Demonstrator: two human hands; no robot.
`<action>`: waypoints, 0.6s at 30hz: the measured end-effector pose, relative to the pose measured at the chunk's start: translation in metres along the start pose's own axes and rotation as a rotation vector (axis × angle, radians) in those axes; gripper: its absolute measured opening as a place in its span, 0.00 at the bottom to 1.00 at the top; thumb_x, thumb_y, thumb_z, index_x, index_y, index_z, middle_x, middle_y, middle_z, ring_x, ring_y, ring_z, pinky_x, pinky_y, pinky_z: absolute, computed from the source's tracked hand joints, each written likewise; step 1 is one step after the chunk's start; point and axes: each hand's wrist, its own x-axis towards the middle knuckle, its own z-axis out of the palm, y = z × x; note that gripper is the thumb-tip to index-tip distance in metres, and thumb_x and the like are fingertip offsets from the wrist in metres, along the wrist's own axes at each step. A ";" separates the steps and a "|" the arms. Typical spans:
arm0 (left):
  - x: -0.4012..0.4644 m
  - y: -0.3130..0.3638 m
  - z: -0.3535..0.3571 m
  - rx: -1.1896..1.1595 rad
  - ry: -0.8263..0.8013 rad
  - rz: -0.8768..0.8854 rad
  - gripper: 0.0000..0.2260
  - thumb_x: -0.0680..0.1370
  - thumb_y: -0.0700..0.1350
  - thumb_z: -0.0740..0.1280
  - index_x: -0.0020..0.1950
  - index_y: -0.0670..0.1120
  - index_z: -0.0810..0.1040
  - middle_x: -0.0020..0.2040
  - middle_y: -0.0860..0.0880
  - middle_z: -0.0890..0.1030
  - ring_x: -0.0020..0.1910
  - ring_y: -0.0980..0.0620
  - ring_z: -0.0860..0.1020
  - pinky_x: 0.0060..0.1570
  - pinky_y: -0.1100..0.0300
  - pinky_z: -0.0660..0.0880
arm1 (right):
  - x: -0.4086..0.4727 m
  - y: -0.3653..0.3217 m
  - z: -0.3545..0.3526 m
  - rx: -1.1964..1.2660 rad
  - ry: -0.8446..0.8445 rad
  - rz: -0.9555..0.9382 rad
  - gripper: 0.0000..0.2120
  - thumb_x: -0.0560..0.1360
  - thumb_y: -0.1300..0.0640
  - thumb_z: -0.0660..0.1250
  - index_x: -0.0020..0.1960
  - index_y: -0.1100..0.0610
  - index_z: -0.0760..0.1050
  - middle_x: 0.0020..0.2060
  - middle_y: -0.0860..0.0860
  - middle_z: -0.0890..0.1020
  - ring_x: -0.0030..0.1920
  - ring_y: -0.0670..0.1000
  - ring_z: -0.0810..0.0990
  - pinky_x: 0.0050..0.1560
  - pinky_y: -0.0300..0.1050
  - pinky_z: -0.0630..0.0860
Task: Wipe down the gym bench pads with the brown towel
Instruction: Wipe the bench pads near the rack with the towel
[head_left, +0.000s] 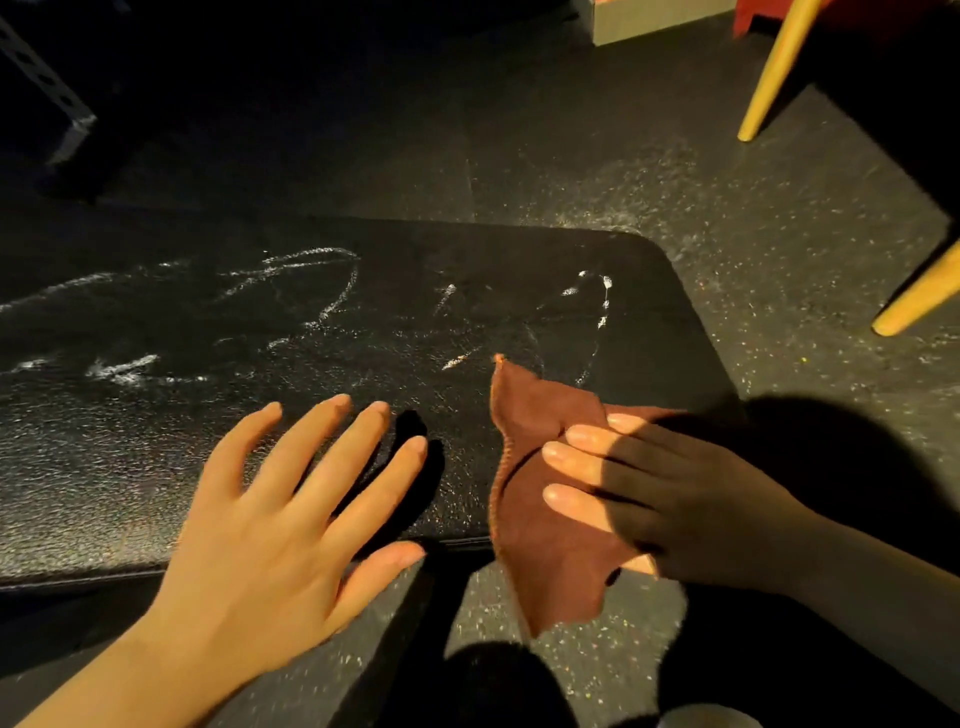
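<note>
The scene is dim, lit by one warm, hard light that seems to come from low on the left. The left hand (280, 499) glows orange and is slightly motion-blurred at the fingertips. The right hand (649, 493) lies mostly in deep shadow, only its fingertips lit, over the towel (545, 519). The pad (260, 374) shows grainy specular sparkle and bright white streaks. Sharp finger shadows fall on it. The upper left corner sinks to near black. Wide-angle distortion bends the pad's edges and the yellow legs (774, 73).
</note>
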 end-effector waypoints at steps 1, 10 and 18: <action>0.009 0.005 0.001 -0.007 -0.007 0.050 0.25 0.82 0.61 0.54 0.72 0.47 0.72 0.69 0.39 0.75 0.67 0.37 0.70 0.62 0.36 0.66 | -0.010 0.008 -0.004 -0.065 -0.060 -0.038 0.29 0.78 0.47 0.60 0.76 0.54 0.62 0.75 0.54 0.65 0.76 0.56 0.62 0.77 0.49 0.53; 0.040 0.030 0.009 -0.080 -0.077 0.275 0.29 0.82 0.59 0.55 0.80 0.49 0.58 0.79 0.45 0.60 0.75 0.41 0.63 0.71 0.38 0.59 | -0.033 0.014 0.004 -0.134 0.060 0.008 0.22 0.83 0.53 0.51 0.76 0.55 0.61 0.73 0.54 0.66 0.74 0.57 0.64 0.75 0.56 0.57; 0.076 0.048 0.018 -0.111 -0.142 0.479 0.28 0.79 0.54 0.57 0.79 0.47 0.63 0.77 0.43 0.66 0.76 0.42 0.62 0.74 0.39 0.54 | -0.050 -0.034 -0.034 0.097 0.042 0.591 0.31 0.73 0.45 0.61 0.75 0.50 0.65 0.76 0.53 0.65 0.76 0.56 0.63 0.70 0.61 0.63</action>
